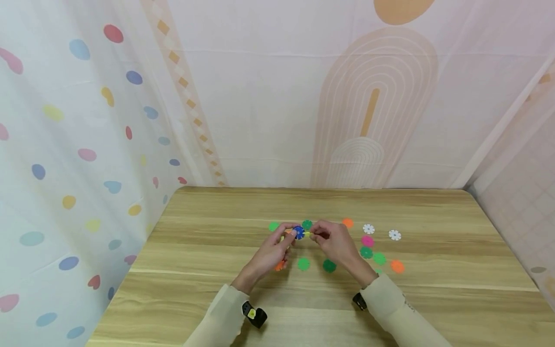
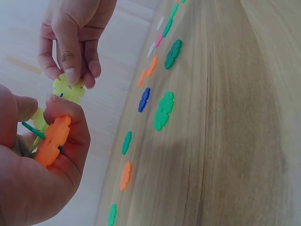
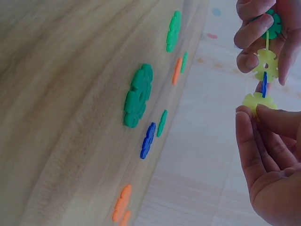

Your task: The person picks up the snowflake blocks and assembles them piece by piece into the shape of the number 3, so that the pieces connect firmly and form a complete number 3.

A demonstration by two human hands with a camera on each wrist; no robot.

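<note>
Above the middle of the wooden table (image 1: 208, 289) both hands hold one small cluster of slotted plastic snowflake discs. My left hand (image 1: 291, 235) grips the cluster's left side, where an orange disc (image 2: 52, 140), a yellow-green disc (image 3: 266, 65) and a dark green disc (image 3: 273, 23) sit in its fingers. A blue disc (image 1: 298, 233) stands at the cluster's middle. My right hand (image 1: 315, 234) pinches a yellow disc (image 2: 69, 88) at the right end, which meets the blue disc edge-on (image 3: 264, 84).
Several loose discs lie around the hands: green (image 1: 303, 263) and dark green (image 1: 329, 265) ones in front, an orange one (image 1: 279, 265) under the left hand, and white (image 1: 368, 229), pink (image 1: 367, 241) and orange (image 1: 397, 266) ones to the right. Curtains close off the table's far and side edges.
</note>
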